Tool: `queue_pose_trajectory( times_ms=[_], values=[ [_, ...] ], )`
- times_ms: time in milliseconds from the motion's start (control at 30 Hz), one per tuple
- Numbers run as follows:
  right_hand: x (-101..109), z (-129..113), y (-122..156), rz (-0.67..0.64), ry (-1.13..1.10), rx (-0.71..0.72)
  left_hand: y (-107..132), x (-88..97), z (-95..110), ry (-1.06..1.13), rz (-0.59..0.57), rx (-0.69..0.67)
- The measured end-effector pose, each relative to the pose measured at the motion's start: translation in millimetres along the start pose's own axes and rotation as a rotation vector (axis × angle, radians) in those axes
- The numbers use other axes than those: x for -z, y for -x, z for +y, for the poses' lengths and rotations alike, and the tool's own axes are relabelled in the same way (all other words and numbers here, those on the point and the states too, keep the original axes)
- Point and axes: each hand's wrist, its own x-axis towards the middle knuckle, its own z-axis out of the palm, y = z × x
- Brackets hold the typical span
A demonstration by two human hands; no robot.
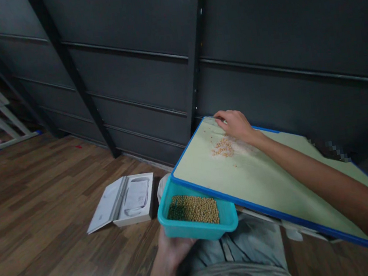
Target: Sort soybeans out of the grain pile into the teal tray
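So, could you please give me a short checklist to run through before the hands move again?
1. Left hand under the teal tub: ok, it supports the tub from below.
2. Beans in the tub contained: ok, they lie below its rim.
3. Tub beside the table: ok, it sits at the near edge; contact, cannot tell.
4. Loose beans in one group: not ok, most are clustered but a few lie apart.
5. Right hand empty: cannot tell, its grip is partly hidden.
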Motion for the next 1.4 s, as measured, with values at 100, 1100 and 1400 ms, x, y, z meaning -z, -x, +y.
queue_pose_trajectory(
  times_ms=[100,1100,1400],
  values=[
    [-19,30,-36,-0.107,0.093,-0.159,1,2.4,0,0.020,-0.021,0.007],
    [-4,-29,6,-0.109,-0.054,0.156,17,-16.0,33,-0.010,0.092,-0.029],
    [-7,-62,26,-0.182,-0.091,0.244,18,-19.2,35,-0.009,0.130,-0.066]
  ],
)
